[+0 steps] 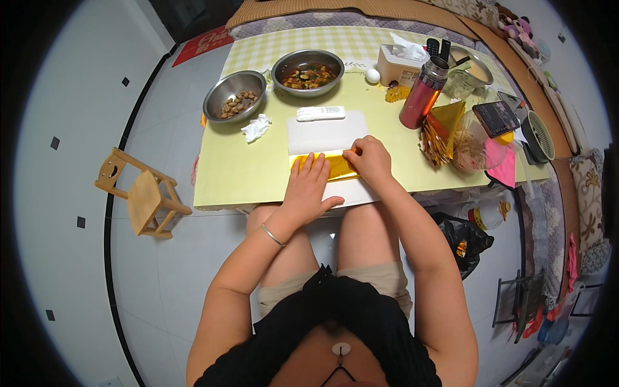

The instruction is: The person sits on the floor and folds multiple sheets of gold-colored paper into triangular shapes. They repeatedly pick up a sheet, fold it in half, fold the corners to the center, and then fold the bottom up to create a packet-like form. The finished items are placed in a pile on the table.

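A shiny gold foil sheet (pixel 340 168) lies on white paper (pixel 327 132) at the table's near edge. My left hand (pixel 308 186) rests flat on the foil's left part, with its fingers stretched out and its thumb apart. At the foil's right end, my right hand (pixel 373 161) has its thumb and fingers pinched together on the edge. Its palm side is hidden. Beyond the foil, a slim white plastic case (pixel 320 113) sits at the paper's far edge. Several folded gold foil pieces (pixel 437 140) stand bunched to the right of my right hand.
Metal bowls hold nuts (pixel 238 104) and a dish of food (pixel 308 77) at the back left. A crumpled tissue (pixel 256 128) lies nearby. Rightward are a red flask (pixel 422 97), an egg (pixel 373 76), a tissue box (pixel 398 63), a phone (pixel 496 119) and a clear bowl (pixel 469 151).
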Motion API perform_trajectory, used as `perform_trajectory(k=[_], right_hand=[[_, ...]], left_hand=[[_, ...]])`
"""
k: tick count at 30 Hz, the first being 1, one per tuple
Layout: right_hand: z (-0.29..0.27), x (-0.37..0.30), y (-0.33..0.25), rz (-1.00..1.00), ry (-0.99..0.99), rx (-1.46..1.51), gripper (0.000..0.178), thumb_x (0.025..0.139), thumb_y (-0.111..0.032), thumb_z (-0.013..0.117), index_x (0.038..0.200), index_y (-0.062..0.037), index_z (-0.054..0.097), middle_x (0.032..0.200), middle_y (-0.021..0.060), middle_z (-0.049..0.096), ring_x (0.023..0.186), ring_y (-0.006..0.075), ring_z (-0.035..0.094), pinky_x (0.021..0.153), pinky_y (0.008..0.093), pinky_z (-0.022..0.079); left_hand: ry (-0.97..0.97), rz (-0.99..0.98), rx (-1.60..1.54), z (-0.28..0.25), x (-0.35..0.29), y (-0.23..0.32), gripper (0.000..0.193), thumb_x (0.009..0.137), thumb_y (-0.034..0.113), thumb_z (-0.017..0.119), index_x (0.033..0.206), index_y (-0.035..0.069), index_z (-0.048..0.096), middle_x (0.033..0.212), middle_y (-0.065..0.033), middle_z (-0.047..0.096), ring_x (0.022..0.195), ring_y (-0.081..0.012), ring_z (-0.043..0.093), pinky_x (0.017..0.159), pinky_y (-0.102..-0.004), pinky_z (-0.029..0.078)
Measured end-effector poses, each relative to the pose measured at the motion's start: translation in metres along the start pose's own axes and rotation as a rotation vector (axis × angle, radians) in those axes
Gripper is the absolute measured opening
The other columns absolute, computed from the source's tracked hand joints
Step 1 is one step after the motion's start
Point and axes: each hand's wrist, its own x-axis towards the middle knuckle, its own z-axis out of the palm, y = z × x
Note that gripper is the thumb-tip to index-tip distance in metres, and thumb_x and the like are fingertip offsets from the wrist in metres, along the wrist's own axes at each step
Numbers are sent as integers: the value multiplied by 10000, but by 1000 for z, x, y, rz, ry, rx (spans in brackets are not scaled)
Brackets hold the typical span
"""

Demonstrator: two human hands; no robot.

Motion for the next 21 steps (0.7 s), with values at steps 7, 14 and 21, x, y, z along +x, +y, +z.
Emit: perform_trajectory(k=[7,14,21], right_hand=[[-3,-3,2,-128,94,-123,301,822,-229,756,1054,-52,682,1057,145,652,1011,323,623,837,429,495],[13,-47,-13,-548,-187,-180,674,961,-395,560,1486,4,423,1579,208,375,1488,358,317,1230,495,211],[-27,-57,30,-467,-332,-341,751,983,-473,536,1542,-8,348,1628,180,302,1523,319,254,1242,469,187]], left_hand=[[-43,35,69,3,-2,0,877,855,697,593,1496,111,468,1574,-285,332,1468,-486,277,1167,-669,176],[-127,15,33,-5,-5,2,1006,796,735,631,1535,93,398,1600,-305,258,1502,-485,198,1173,-667,163],[-236,-85,52,-21,-32,-16,1086,826,708,614,1557,-25,285,1643,-268,183,1550,-375,144,1186,-670,101]])
